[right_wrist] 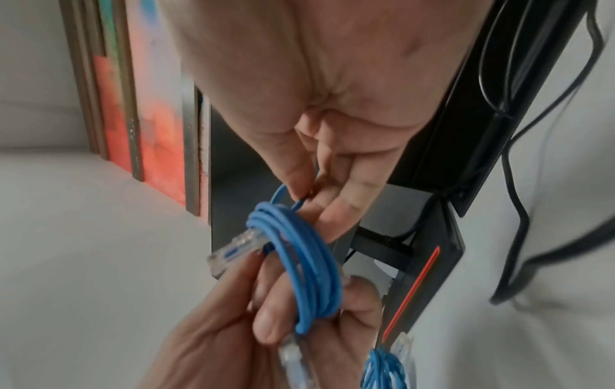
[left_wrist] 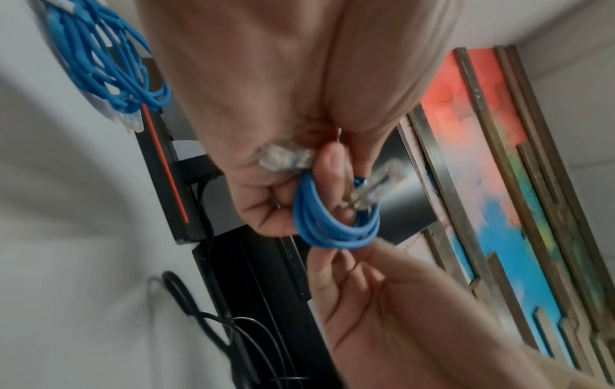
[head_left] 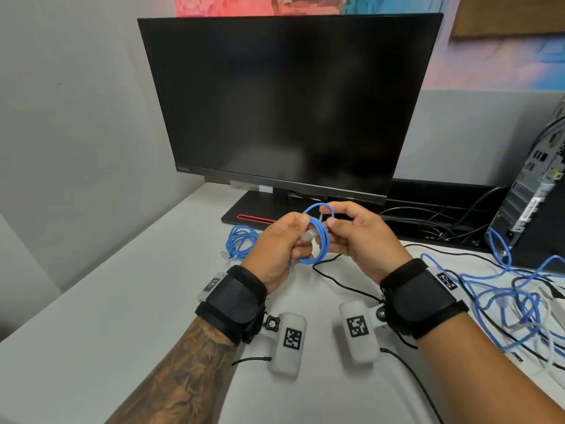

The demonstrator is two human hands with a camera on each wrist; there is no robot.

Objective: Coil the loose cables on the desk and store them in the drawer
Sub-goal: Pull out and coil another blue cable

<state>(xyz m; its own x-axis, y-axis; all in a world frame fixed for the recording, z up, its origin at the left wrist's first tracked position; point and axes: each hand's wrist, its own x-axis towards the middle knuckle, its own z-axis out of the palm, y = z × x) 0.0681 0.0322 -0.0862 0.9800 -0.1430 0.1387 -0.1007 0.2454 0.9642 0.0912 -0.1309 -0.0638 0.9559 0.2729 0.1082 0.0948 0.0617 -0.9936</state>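
A small blue cable coil (head_left: 319, 240) (left_wrist: 332, 231) (right_wrist: 309, 265) hangs in the air in front of the monitor base. My left hand (head_left: 286, 243) grips its near side, with a clear plug (right_wrist: 234, 248) poking out past the fingers. My right hand (head_left: 342, 228) pinches the top loop between thumb and forefinger. A second coiled blue cable (head_left: 240, 241) (left_wrist: 106, 60) lies on the desk to the left. A loose tangle of blue cables (head_left: 504, 301) spreads over the desk at the right. No drawer is in view.
A black monitor (head_left: 290, 99) on a black base (head_left: 250, 214) stands close behind my hands. Black cables (head_left: 428, 221) run along the desk's back channel. A computer tower (head_left: 532, 191) stands at the far right. A thin black wire (head_left: 339, 283) crosses the white desk (head_left: 107, 301).
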